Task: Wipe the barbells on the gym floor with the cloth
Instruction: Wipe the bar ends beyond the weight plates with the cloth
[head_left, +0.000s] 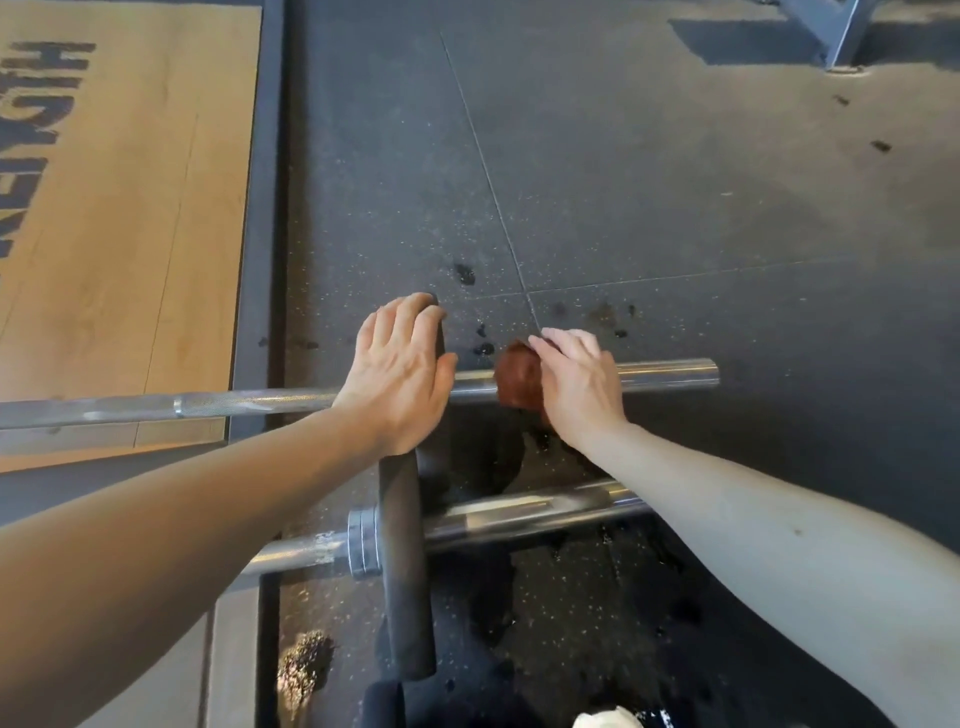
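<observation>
Two steel barbells lie across the dark rubber floor. On the far barbell (670, 372) my right hand (582, 384) grips a reddish-brown cloth (517, 376) wrapped round the sleeve, just right of the black plate (440, 332). My left hand (400, 369) rests on top of that plate's rim, fingers curled over its edge. The near barbell (519, 514) carries its own black plate (408, 571) and a steel collar; my right forearm crosses over its sleeve.
A wooden lifting platform (119, 208) with dark lettering lies at the left, framed by a dark border. Dark wet spots dot the rubber floor (675, 208). A grey metal frame leg (836, 31) stands far right. A white object (608, 719) shows at the bottom edge.
</observation>
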